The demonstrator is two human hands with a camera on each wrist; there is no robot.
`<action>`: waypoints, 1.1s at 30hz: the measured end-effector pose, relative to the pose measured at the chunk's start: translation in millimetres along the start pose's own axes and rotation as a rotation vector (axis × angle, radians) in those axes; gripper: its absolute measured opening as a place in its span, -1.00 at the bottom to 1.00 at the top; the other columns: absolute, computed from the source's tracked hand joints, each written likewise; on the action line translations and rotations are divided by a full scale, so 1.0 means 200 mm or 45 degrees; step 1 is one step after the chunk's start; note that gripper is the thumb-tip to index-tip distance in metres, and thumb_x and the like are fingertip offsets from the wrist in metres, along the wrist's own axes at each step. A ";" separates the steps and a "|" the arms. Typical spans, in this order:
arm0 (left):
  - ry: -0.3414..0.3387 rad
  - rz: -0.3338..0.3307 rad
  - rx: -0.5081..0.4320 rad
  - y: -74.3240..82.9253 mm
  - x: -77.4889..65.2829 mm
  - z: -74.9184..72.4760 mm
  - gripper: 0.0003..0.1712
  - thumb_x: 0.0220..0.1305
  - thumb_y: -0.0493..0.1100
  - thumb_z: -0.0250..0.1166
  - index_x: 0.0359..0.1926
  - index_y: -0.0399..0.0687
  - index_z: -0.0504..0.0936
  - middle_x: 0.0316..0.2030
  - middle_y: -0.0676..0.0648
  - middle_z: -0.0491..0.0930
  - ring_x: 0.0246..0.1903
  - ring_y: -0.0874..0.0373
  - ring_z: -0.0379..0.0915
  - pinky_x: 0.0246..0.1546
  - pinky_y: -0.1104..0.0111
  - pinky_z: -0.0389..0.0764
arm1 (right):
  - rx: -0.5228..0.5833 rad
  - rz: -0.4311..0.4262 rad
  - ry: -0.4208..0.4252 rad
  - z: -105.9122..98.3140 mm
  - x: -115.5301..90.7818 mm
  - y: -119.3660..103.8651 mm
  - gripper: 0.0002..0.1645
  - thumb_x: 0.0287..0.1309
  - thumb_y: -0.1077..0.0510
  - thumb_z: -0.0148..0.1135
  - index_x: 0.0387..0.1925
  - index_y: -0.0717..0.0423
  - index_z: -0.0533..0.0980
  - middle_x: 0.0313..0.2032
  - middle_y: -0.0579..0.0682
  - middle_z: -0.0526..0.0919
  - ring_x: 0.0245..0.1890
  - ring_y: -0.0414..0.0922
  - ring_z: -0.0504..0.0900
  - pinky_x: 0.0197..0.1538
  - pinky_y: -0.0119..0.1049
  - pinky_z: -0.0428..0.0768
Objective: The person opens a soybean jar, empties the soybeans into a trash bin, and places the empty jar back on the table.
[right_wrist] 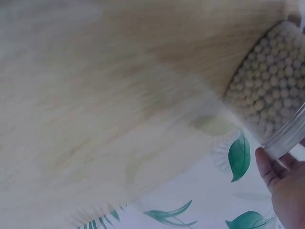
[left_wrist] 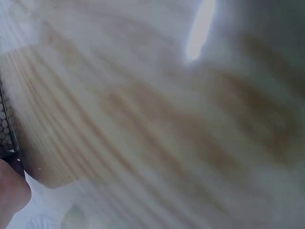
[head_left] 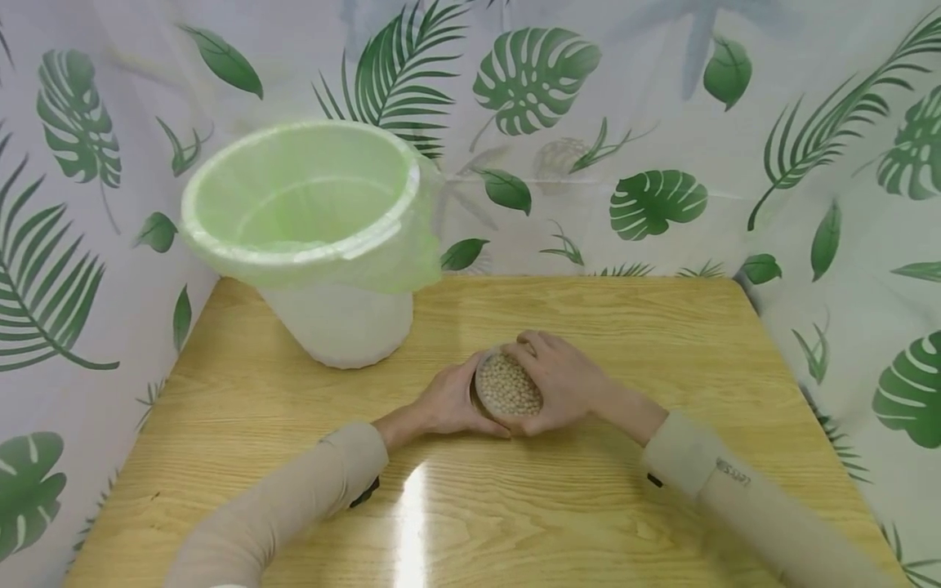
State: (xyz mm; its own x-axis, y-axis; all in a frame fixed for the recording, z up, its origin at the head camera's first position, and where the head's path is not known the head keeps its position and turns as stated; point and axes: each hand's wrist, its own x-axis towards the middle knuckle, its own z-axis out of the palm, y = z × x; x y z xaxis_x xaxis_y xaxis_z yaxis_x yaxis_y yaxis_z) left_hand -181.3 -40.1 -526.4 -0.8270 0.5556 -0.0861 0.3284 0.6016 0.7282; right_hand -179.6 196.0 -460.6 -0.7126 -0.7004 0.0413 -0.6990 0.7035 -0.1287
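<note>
A clear jar [head_left: 509, 385] full of round pale beans is held near the middle of the table, its top facing up toward the head camera. My left hand [head_left: 454, 400] grips it around the left side, thumb along the near side. On the opposite side my right hand [head_left: 564, 379] curls its fingers over the top rim. In the right wrist view, the right fingers [right_wrist: 269, 171] are at the clear lid [right_wrist: 288, 136], with the beans showing through the wall. Only a sliver of the jar [left_wrist: 5, 126] and a fingertip [left_wrist: 13, 188] appear in the left wrist view.
A white bin [head_left: 345, 322] with a light green bag [head_left: 426, 253] folded over its rim stands at the back left of the wooden table [head_left: 625, 327]. Leaf-printed sheeting [head_left: 559, 155] encloses the back and both sides.
</note>
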 end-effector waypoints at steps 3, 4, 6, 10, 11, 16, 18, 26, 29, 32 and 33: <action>-0.009 0.010 -0.003 0.00 0.00 -0.01 0.47 -0.15 0.33 0.71 0.66 0.08 0.05 0.52 -0.12 0.40 0.47 -0.08 0.40 0.50 0.00 0.48 | 0.000 -0.049 -0.019 -0.01 0.00 0.02 0.25 -0.15 -0.51 0.42 0.48 0.04 0.31 0.29 0.21 0.48 0.26 0.16 0.53 0.38 0.17 0.58; -0.008 0.012 -0.003 0.00 0.00 0.00 0.47 -0.14 0.33 0.70 0.66 0.08 0.05 0.51 -0.12 0.40 0.47 -0.08 0.40 0.50 0.00 0.48 | -0.002 -0.049 -0.019 -0.01 0.00 0.02 0.25 -0.15 -0.53 0.41 0.48 0.02 0.31 0.29 0.20 0.48 0.26 0.15 0.54 0.37 0.15 0.59; -0.003 0.009 -0.008 0.00 -0.01 0.00 0.47 -0.14 0.32 0.71 0.66 0.07 0.05 0.51 -0.11 0.41 0.47 -0.07 0.40 0.50 0.01 0.48 | -0.015 -0.034 -0.006 -0.01 -0.01 0.02 0.25 -0.11 -0.57 0.39 0.49 0.00 0.30 0.31 0.20 0.48 0.26 0.15 0.55 0.37 0.15 0.60; 0.019 0.005 -0.031 0.01 -0.01 0.01 0.46 -0.14 0.32 0.71 0.66 0.07 0.07 0.50 -0.12 0.42 0.47 -0.05 0.40 0.50 0.02 0.48 | -0.024 0.079 0.040 0.00 -0.04 -0.02 0.32 -0.05 -0.66 0.33 0.54 0.03 0.28 0.35 0.26 0.47 0.31 0.22 0.55 0.37 0.19 0.60; 0.021 0.003 -0.037 0.01 -0.01 0.01 0.46 -0.14 0.32 0.70 0.65 0.07 0.07 0.50 -0.12 0.41 0.47 -0.05 0.40 0.50 0.02 0.49 | -0.021 0.116 0.054 0.00 -0.05 -0.03 0.34 -0.04 -0.67 0.32 0.55 0.06 0.28 0.36 0.28 0.47 0.32 0.24 0.54 0.37 0.20 0.60; 0.025 -0.010 -0.040 0.01 -0.02 0.02 0.45 -0.11 0.32 0.69 0.66 0.07 0.06 0.50 -0.12 0.41 0.47 -0.05 0.40 0.50 0.01 0.48 | -0.021 0.261 0.121 0.02 -0.07 -0.09 0.40 -0.08 -0.73 0.30 0.55 0.09 0.29 0.28 0.29 0.50 0.23 0.23 0.58 0.25 0.16 0.67; 0.028 -0.014 -0.034 0.01 -0.02 0.02 0.44 -0.10 0.31 0.69 0.66 0.07 0.05 0.51 -0.12 0.41 0.48 -0.05 0.39 0.51 0.02 0.47 | -0.025 0.283 0.136 0.04 -0.07 -0.10 0.38 -0.09 -0.73 0.31 0.53 0.08 0.31 0.24 0.27 0.50 0.17 0.20 0.59 0.18 0.13 0.69; 0.030 0.008 -0.034 0.01 -0.02 0.03 0.44 -0.13 0.29 0.72 0.65 0.07 0.08 0.52 -0.11 0.40 0.48 -0.05 0.39 0.51 0.04 0.48 | -0.014 0.195 0.142 0.03 -0.05 -0.08 0.26 -0.12 -0.58 0.43 0.44 0.11 0.39 0.19 0.26 0.52 0.14 0.19 0.58 0.22 0.14 0.68; 0.032 0.011 -0.024 0.01 -0.02 0.02 0.44 -0.13 0.29 0.72 0.64 0.08 0.08 0.51 -0.11 0.40 0.48 -0.05 0.39 0.50 0.02 0.49 | 0.015 0.107 0.089 0.00 -0.04 -0.05 0.26 -0.13 -0.56 0.45 0.46 0.07 0.36 0.24 0.26 0.51 0.19 0.19 0.57 0.25 0.17 0.67; 0.032 0.007 -0.022 0.01 -0.02 0.02 0.45 -0.15 0.30 0.72 0.65 0.09 0.07 0.51 -0.10 0.41 0.47 -0.04 0.40 0.49 0.02 0.49 | 0.035 0.026 0.022 -0.02 -0.02 -0.01 0.26 -0.14 -0.56 0.44 0.50 -0.02 0.33 0.29 0.24 0.49 0.23 0.18 0.55 0.27 0.17 0.66; 0.031 0.006 -0.024 0.01 -0.02 0.02 0.45 -0.14 0.30 0.72 0.65 0.09 0.07 0.51 -0.10 0.41 0.47 -0.04 0.41 0.49 0.02 0.49 | 0.035 0.002 0.004 -0.02 -0.01 0.00 0.26 -0.14 -0.57 0.43 0.51 -0.06 0.31 0.30 0.22 0.48 0.23 0.17 0.54 0.26 0.18 0.66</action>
State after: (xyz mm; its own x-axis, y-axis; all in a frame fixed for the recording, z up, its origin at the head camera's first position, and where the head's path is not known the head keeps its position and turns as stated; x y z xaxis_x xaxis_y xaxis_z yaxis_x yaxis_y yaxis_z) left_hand -176.5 -38.7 -527.6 -0.8364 0.5441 -0.0660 0.3240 0.5881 0.7410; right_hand -178.2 198.9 -456.9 -0.7137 -0.6990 0.0443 -0.6961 0.7009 -0.1556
